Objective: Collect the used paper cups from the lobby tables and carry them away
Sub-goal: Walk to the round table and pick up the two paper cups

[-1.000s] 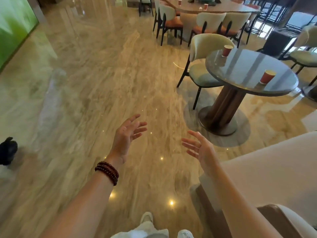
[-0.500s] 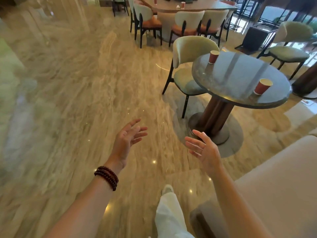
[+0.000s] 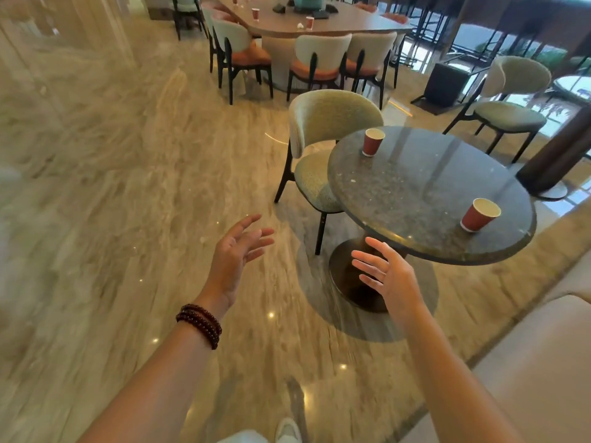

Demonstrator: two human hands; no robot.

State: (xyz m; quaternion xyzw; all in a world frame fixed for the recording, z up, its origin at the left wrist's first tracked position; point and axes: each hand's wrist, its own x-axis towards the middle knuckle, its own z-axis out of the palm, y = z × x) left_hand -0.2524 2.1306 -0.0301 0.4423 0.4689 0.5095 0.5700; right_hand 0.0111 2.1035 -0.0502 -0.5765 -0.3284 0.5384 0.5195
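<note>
Head view: left grip (image 3: 238, 254) and right grip (image 3: 388, 276) released, empty; round speckled stone desk (image 3: 415, 187) carries far paper cup (image 3: 372, 142) at eleven o'clock, near paper cup (image 3: 478, 215) at four.

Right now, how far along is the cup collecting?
Done: nothing visible. In hand: nothing; the left hand and right hand are open and empty. To do: the near cup and far cup on the round table, plus cups on the long table behind.

2 bare forearms. A dark red beaded bracelet (image 3: 199, 324) circles the wrist behind the left hand (image 3: 238, 251). Nearest are white trousers (image 3: 243, 438) and 1 white shoe (image 3: 287, 430).
</note>
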